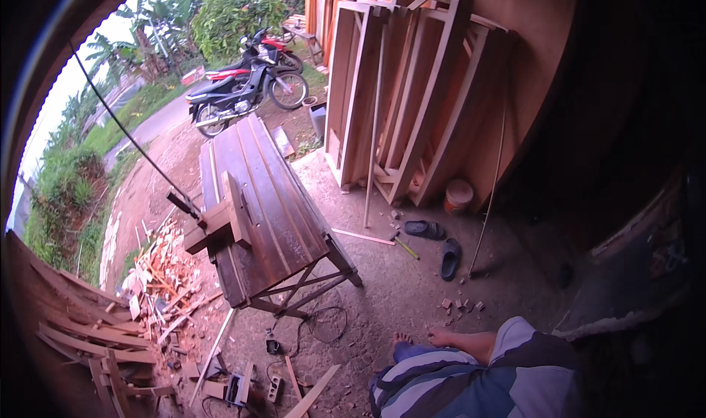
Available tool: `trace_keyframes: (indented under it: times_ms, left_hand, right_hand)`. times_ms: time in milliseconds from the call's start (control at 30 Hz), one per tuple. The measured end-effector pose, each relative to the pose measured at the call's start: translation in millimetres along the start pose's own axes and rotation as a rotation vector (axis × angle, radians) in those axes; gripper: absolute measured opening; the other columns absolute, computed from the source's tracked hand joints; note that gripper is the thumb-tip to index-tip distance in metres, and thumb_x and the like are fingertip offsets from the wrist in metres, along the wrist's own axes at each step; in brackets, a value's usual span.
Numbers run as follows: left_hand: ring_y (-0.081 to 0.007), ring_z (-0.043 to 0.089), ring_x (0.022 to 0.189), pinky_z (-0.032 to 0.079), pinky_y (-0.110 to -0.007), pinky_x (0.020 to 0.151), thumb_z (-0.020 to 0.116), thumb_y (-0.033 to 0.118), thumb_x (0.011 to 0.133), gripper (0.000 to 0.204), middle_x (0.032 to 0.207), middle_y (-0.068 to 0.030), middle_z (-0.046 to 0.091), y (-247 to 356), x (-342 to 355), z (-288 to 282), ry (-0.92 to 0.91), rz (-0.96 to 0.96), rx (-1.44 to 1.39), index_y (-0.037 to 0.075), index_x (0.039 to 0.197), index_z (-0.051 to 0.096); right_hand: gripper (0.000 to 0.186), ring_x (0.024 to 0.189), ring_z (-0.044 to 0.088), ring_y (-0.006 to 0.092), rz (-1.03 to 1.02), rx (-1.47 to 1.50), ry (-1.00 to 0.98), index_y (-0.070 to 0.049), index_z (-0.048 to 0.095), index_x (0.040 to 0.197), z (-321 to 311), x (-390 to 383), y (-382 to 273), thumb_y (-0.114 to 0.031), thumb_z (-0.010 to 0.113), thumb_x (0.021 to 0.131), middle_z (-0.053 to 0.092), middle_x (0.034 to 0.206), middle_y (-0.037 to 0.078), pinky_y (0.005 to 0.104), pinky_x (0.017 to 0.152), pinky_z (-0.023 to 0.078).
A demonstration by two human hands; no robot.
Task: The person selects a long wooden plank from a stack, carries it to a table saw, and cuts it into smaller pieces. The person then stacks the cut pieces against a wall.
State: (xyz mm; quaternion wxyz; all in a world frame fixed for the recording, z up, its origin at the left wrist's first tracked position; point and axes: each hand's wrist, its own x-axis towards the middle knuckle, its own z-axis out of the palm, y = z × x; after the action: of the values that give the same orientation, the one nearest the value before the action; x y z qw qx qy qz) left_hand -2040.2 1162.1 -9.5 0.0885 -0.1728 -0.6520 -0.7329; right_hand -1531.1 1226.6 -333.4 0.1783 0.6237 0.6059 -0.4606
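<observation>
A: Where were the hands?

B: Low, off to the right of the worktop (272, 190), well apart from it. What looked like the right hand (441, 336) lay just past striped clothing (441, 381); it was small and blurred, and may even have been a foot. The left hand was out of view.

A: And the fingers?

B: Could not tell whether they were bent or straight. Nothing showed in them.

A: Nearest things?

B: Small blocks (460, 305), loose on the floor to the right of the worktop. Beyond them, also right of the worktop, a pair of dark sandals (449, 260), set apart from each other. A tool with a yellow-green handle (407, 249) lay between sandals and worktop.

A: How would they have handled?

B: My judgement: blocks light, stiff, dry, perhaps crumbly at the corners; wood or masonry, could not tell. Best pinched across two opposite sides. Sandals light and bendy, little risk of damage; best hold at the heel rim.

A: And on the worktop?

B: Crossed timber (235, 208) near its left edge. Stiff, I judged, and the heaviest of these; a grip on each side of the crossing would have balanced it.

A: Any brands, labels, writing?

B: None I could read on blocks, sandals, tool or timber. Too small or shadowed for finer marks.
</observation>
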Motion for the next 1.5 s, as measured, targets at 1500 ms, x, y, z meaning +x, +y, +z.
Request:
trace_keyframes:
  times_ms: [1500]
  left_hand:
    - [-0.0147, 0.048, 0.072, 0.046, -0.031, 0.067, 0.044, 0.031, 0.101, 0.038, 0.08, -0.0038, 0.047, 51, -165, -520, 1.038, 0.301, 0.564, -0.005, 0.116, 0.044]
  right_hand:
    - [0.047, 0.114, 0.068, 0.0374, -0.815, -0.921, -0.407, -0.002, 0.068, 0.127, 301, 36, -289, -0.033, 0.058, 0.093, 0.071, 0.12, 0.023, 0.0424, 0.099, 0.052]
